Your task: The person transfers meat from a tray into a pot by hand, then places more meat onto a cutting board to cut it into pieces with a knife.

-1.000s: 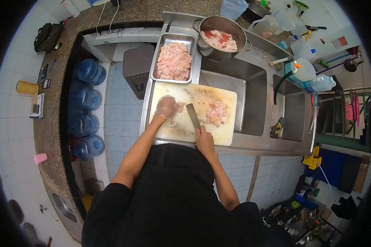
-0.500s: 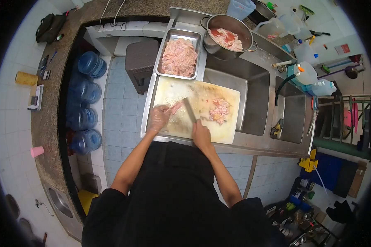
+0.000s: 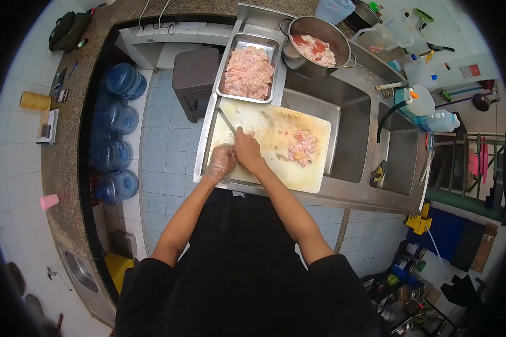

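Observation:
My right hand (image 3: 247, 148) is closed round the handle of a knife (image 3: 226, 120), whose blade slants up and left over the white cutting board (image 3: 264, 118). Right beside it, my left hand (image 3: 221, 161) wears a clear plastic glove. Its fingers are curled in at the board's left part, and what they hold is hidden. A small heap of raw meat pieces (image 3: 302, 147) lies on the right half of the board. Behind the board, a steel tray (image 3: 276, 67) is filled with raw, pale pink meat (image 3: 248, 73).
A large steel pot (image 3: 309, 66) with meat and reddish liquid stands behind the sink basin (image 3: 351, 135). Another basin (image 3: 399, 160) with a black hose (image 3: 383, 121) is farther right. Left are a dark stool (image 3: 195, 76) and several blue water jugs (image 3: 123, 118).
My right hand has moved left with the knife, close to my left hand, and the blade now points farther left. The meat strip seen at my left fingers is out of sight.

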